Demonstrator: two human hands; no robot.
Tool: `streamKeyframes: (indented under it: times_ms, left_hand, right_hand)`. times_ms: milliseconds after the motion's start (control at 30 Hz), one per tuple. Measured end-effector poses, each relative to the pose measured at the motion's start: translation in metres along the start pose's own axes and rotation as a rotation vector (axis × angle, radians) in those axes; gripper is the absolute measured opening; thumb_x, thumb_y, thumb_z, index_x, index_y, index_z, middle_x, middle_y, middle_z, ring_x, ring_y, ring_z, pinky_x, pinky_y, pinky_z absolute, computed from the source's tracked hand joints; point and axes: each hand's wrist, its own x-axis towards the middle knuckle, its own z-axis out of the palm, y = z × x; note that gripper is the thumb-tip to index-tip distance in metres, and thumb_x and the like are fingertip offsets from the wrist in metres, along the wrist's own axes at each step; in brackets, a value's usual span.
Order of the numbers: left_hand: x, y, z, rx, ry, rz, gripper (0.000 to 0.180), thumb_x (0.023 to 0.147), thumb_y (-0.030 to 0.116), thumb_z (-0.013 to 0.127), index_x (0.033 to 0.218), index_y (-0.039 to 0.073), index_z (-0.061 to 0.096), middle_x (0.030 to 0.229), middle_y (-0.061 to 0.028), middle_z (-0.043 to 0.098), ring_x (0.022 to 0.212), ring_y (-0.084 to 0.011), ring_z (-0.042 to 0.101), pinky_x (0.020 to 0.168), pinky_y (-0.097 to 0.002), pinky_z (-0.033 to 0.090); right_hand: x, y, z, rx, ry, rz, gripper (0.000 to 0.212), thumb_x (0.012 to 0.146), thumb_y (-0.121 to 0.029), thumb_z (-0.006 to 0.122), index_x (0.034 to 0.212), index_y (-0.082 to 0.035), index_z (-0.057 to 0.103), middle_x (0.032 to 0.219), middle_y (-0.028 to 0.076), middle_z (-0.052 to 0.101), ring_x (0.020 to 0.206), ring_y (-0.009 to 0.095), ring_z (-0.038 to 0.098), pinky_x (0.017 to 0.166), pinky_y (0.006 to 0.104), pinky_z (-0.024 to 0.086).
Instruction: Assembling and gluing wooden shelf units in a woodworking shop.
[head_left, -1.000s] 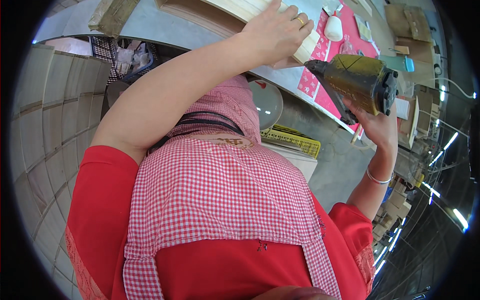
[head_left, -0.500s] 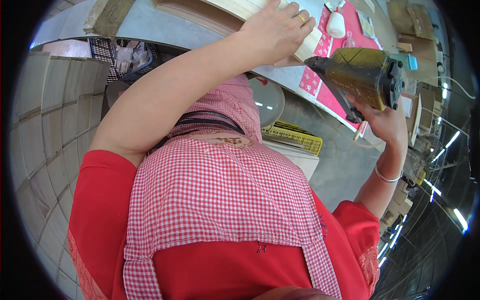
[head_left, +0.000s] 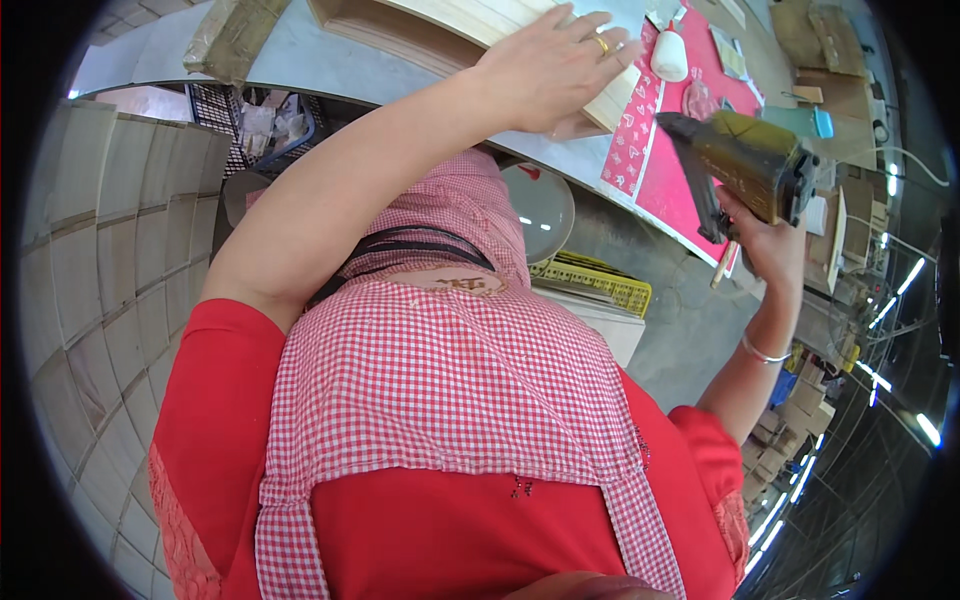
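At the table's front edge lies a pale wooden box or frame (head_left: 455,18), partly cut off by the top of the view. My left hand (head_left: 555,72) rests across its right end, palm down, fingers stretched and slightly apart, with a ring on one finger. My right hand (head_left: 768,240) is wrapped round the handle of a worn yellow-and-black nail gun (head_left: 748,160). The gun is held in the air to the right of the box, its dark nose pointing left and apart from the wood. A hose fitting hangs below its handle.
A white glue bottle (head_left: 669,55) with a red tip stands on a pink patterned sheet (head_left: 690,150). Stacked wooden pieces (head_left: 110,230) rise at the left. A tape-wrapped block (head_left: 232,40) lies on the table (head_left: 320,60); below are a dark plastic basket (head_left: 215,115) and a yellow crate (head_left: 625,290).
The nail gun has moved right, away from the box's end, in my right hand. My left hand stays on the box, its fingers a little more stretched.
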Motion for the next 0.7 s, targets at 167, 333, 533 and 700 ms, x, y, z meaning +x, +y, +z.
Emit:
streamKeyframes:
  times_ms: [167,333,533,700]
  left_hand:
    - [-0.047,-0.012,-0.022,-0.903,0.239,-0.072,0.033,0.079,0.018,0.071,0.111,0.010,0.064,0.125,-0.0091,0.057,0.121,-0.0293,0.052,0.099,-0.0445,0.041]
    - [-0.127,0.003,-0.029,-0.991,0.154,-0.347,0.006,0.081,0.011,0.067,0.086,0.008,0.069,0.096,-0.0048,0.067,0.106,-0.0267,0.058,0.090,-0.0402,0.045]
    - [-0.182,0.001,-0.021,-1.250,-0.124,-0.948,0.012,0.085,0.014,0.067,0.088,0.003,0.069,0.086,-0.0084,0.068,0.089,-0.0208,0.063,0.080,-0.0338,0.048]
    - [-0.200,0.009,-0.026,-1.454,-0.103,-1.210,0.014,0.087,0.015,0.067,0.089,0.001,0.068,0.085,-0.0058,0.068,0.079,-0.0134,0.062,0.073,-0.0301,0.051]
  right_hand:
    - [-0.034,0.109,0.029,-0.347,0.159,0.070,0.047,0.082,-0.010,0.066,0.126,0.003,0.052,0.098,0.024,0.066,0.086,0.040,0.064,0.080,0.0421,0.050]
    - [-0.044,0.171,0.086,-0.472,0.266,0.160,0.061,0.083,-0.012,0.062,0.139,0.000,0.040,0.119,0.030,0.058,0.096,0.045,0.062,0.087,0.0497,0.047]
    - [0.004,0.134,0.104,-0.724,0.191,0.582,0.065,0.085,-0.026,0.068,0.139,0.000,0.042,0.123,0.026,0.059,0.106,0.045,0.059,0.092,0.0535,0.044]
    - [0.059,0.055,0.089,-0.453,0.387,-0.201,0.071,0.083,-0.039,0.071,0.133,0.004,0.047,0.124,0.028,0.056,0.117,0.044,0.052,0.098,0.0526,0.041]
